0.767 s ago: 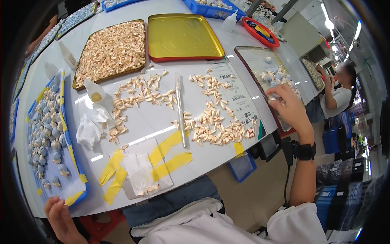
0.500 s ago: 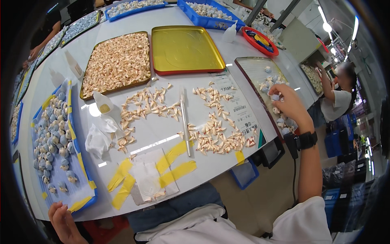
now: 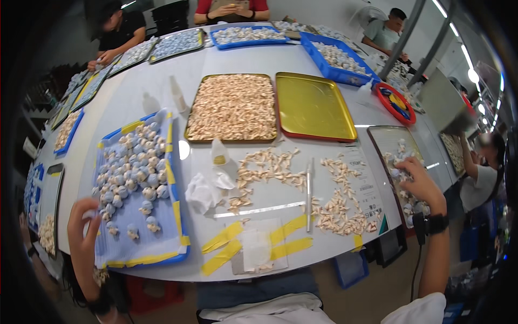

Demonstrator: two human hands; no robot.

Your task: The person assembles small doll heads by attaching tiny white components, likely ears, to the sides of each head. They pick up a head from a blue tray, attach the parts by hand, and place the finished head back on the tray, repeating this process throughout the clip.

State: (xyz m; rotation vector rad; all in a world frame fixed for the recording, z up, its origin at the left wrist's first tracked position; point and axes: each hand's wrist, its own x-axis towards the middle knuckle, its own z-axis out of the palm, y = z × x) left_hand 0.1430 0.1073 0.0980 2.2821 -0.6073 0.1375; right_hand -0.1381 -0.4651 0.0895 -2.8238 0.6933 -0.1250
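Observation:
At the left edge of a blue tray (image 3: 184, 237) with a pale lining, my left hand (image 3: 83, 229) has its fingers curled toward the thumb. Something small and pale shows at its fingertips, too blurred to name. Rounded blue-and-cream pieces (image 3: 128, 186) fill the tray's upper part, with a few lying apart lower down. On the right, my right hand (image 3: 423, 186) is over a dark-rimmed tray (image 3: 382, 154) holding similar small pieces (image 3: 408, 208). Its thumb and fingers are bent but apart, around pieces under the fingertips.
Small cream pointed pieces heap a tray (image 3: 232, 108) beside a gold tray (image 3: 315, 108). More pointed pieces (image 3: 345, 208) lie loose around a pen (image 3: 309, 194). A squeeze bottle (image 3: 218, 154), crumpled tissue (image 3: 202, 193) and yellow-taped pad (image 3: 256, 248) stand nearby. Other people work around the table.
The view has swung left and up, showing more of the table's far side. My left hand has risen from the blue tray's lower corner to its left edge. My right hand stays at the right tray.

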